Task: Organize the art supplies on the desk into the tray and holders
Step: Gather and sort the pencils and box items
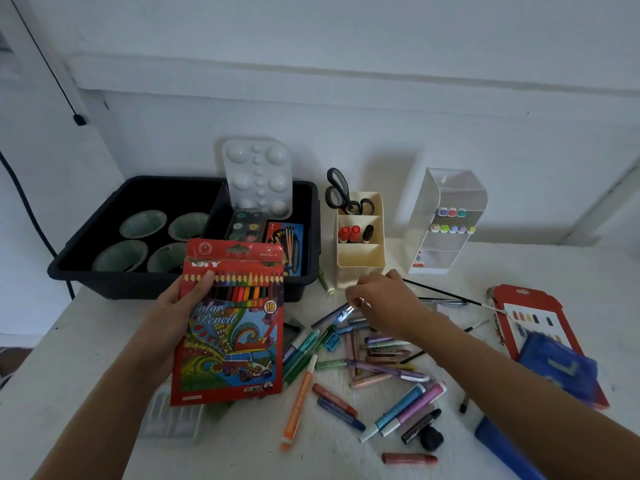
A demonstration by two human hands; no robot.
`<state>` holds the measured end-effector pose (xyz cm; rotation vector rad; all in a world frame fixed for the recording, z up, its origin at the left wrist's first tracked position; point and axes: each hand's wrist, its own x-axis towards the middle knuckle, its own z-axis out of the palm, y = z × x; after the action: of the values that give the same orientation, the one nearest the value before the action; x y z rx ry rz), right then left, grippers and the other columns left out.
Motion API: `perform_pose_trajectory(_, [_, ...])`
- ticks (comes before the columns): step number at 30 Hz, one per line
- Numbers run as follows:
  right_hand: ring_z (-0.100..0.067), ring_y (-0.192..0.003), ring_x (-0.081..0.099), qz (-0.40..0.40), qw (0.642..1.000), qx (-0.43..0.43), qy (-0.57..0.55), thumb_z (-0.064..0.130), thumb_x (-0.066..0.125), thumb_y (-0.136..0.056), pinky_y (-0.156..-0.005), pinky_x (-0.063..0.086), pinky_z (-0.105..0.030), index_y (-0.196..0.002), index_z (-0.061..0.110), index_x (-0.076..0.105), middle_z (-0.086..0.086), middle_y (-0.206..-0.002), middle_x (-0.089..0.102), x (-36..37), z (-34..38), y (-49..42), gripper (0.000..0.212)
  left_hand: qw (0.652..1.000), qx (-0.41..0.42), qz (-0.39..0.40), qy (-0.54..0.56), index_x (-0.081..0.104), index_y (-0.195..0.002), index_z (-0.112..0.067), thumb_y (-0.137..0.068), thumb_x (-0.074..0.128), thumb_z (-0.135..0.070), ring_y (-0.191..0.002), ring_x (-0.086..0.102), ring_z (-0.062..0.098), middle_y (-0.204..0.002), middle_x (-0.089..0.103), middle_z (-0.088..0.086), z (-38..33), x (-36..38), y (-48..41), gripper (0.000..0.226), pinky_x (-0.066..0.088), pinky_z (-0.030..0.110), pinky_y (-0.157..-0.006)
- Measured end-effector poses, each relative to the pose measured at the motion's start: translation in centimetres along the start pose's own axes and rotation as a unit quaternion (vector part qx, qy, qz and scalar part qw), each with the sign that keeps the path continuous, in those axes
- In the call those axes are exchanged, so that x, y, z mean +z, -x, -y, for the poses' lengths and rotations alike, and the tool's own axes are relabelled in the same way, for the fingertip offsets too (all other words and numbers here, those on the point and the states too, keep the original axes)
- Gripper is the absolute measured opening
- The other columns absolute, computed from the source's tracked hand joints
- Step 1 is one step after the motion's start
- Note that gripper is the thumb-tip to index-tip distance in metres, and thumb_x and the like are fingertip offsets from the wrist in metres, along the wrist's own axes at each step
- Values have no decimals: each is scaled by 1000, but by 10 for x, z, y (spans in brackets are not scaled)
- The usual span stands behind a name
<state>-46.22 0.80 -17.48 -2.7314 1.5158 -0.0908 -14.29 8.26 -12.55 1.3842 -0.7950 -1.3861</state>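
Surface (pixel 86 393), white, carries all items. The black tray (pixel 104 285) sits at its far left by the wall and holds four green cups (pixel 142 223), with a white palette (pixel 258 174) standing upright in its right section. The red colour pencil box (pixel 232 341) is raised in front of the tray. The left grip (pixel 180 313) holds the box by its left edge, thumb pressed on the front and fingers behind it. The cream holder (pixel 360 261) stands just right of the tray, with scissors (pixel 337 192) in its rear compartment. The clear holder (pixel 446 216) stands further right. Loose markers and crayons (pixel 381 362) lie scattered in front of the holders. The right grip (pixel 384 299) is low over the pile's far edge, fingertips pinching the end of a dark blue pen (pixel 332 317). The pen slants down to the left; blur hides finer detail.
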Motion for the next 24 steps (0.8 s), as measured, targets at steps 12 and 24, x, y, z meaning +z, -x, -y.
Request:
perform_pose_trajectory(12, [-15,-88,60,-51,962,79,-255,1,50,-98,-81,54,-39,-100,24,47,3,-97,65,-25,-15,25,23,999,-12,41,4,63,-118,-20,-93,62,-37,-88,76,34,-104,77,15,2,31,-1,31,62,43,-71])
perform_pose_trajectory(24, [-10,-102,51,-131,975,1,-180,13,42,-103,-89,39,-41,-131,31,58,11,-103,60,-75,27,6,37,988,-23,137,-69,61,-120,-18,-91,63,-36,-94,75,37,-106,76,15,2,53,13,34,58,50,-84])
